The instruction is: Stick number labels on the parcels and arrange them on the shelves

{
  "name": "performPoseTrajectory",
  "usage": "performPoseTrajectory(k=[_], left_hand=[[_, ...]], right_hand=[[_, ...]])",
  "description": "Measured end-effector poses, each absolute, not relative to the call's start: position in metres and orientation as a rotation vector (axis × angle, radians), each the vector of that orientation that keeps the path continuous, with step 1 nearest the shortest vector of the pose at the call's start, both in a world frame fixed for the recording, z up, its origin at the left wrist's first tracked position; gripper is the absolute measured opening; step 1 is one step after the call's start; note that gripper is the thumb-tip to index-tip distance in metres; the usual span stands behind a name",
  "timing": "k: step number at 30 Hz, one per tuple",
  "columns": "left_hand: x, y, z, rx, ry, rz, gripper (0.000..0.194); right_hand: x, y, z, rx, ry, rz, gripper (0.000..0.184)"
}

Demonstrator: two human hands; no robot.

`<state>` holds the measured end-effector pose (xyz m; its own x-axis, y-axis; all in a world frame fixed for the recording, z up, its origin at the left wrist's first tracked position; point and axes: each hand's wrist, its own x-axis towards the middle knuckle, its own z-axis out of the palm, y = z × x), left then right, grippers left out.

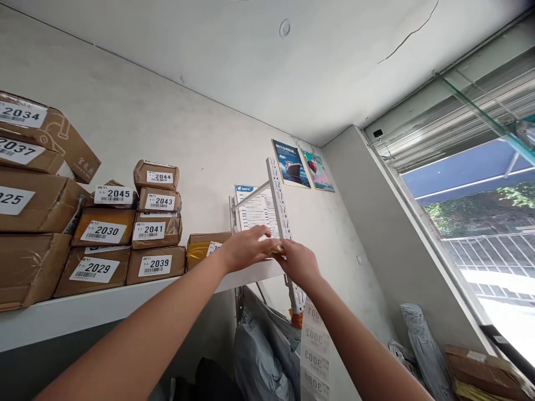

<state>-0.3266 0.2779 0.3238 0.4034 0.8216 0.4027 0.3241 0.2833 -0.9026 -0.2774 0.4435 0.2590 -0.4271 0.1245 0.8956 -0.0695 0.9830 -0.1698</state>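
Note:
At the right end of the white shelf [125,301], my two hands meet over a small brown taped parcel [273,250]. My left hand [246,248] is closed, with thumb and fingers on its left side. My right hand [298,264] pinches it from the right, close to the perforated metal post [276,200]. Most of the parcel is hidden by the fingers. A long strip of numbered labels [315,356] hangs below my right wrist; what holds its upper end is hidden. Left of my left hand lies a yellow-taped box [198,248] with a partly covered label.
Numbered cardboard boxes [156,265] are stacked along the shelf to the left. Grey plastic bags [259,356] fill the space below. More parcels [480,367] lie at lower right by the opening. Posters [291,164] hang on the wall behind.

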Motion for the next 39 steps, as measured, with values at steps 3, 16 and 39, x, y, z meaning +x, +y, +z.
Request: performPoseTrajectory(k=[3,16,39], left_hand=[[-0.314,0.25,0.32,-1.311,-1.205,0.451,0.03],[-0.278,0.159,0.234,-1.506,-1.246,0.531,0.02],[-0.251,0.131,0.197,-1.52,-1.217,0.592,0.016]], right_hand=[[-0.286,0.455,0.263,-0.145,-2.037,0.248,0.014],[-0.319,0.468,0.276,-0.351,-2.201,0.274,0.027],[-0.314,0.503,0.263,-0.047,-2.241,-0.143,0.069]])
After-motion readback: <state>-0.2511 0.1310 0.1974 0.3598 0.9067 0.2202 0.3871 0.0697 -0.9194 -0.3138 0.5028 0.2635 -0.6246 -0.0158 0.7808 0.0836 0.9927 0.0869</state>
